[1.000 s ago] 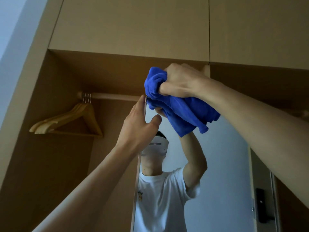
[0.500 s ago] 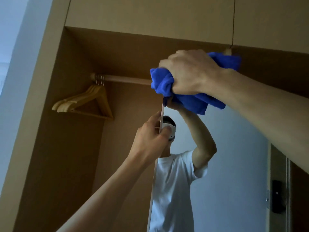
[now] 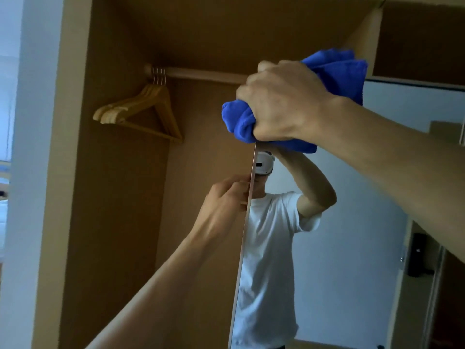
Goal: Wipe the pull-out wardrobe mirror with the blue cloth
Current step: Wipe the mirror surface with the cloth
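Note:
The pull-out wardrobe mirror (image 3: 352,248) stands on the right of the open wardrobe and reflects a person in a white T-shirt. My right hand (image 3: 284,102) grips the bunched blue cloth (image 3: 337,71) and presses it on the glass near the mirror's top left corner. Lower down, my left hand (image 3: 226,200) pinches the mirror's thin left edge (image 3: 245,235), fingers curled round it.
A wooden rail (image 3: 201,74) crosses the wardrobe top with several wooden hangers (image 3: 141,109) bunched at its left end. The wardrobe's side panel (image 3: 70,172) stands at the left. A dark door handle (image 3: 417,255) shows in the mirror's lower right.
The view has tilted down. My left hand has slid lower along the mirror's edge. My right hand and the cloth have stayed at the top of the glass, shifting slightly right.

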The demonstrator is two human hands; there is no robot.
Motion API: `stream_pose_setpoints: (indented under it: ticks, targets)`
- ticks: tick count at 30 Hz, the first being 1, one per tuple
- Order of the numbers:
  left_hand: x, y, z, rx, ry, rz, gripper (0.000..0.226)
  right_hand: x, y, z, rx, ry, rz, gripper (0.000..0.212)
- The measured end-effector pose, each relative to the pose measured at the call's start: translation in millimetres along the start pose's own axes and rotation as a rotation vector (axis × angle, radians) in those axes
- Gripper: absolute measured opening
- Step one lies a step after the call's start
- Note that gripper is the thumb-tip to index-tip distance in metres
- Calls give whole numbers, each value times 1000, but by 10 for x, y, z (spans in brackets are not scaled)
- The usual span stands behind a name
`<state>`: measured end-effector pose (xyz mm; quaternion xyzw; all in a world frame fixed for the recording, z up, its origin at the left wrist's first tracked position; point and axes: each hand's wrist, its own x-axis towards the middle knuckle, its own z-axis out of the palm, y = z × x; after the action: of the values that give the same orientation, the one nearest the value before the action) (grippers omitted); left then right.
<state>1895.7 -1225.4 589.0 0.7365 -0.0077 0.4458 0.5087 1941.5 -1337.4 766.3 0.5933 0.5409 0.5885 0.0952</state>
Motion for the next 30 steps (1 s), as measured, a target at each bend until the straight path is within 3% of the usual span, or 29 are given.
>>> stream_pose_setpoints:
  ticks: [8, 16, 19, 23, 30]
  targets:
    - [60, -170, -9, -426, 56, -192, 72, -411, -373, 250, 63, 18, -2, 13]
    - [65, -296, -52, -677, 89, -300, 79, -728, -748, 421, 85, 2, -37, 11]
    - [86, -356, -38, -710, 151, -395, 65, -823, -892, 481, 80, -36, -44, 14]
    - [22, -501, -92, -705, 38, -453, 84, -936, -1071, 543, 78, -62, -40, 16]
    - [-225, -736, -178, -565, -87, -531, 90, -1153, -1405, 600, 113, -173, -50, 12]
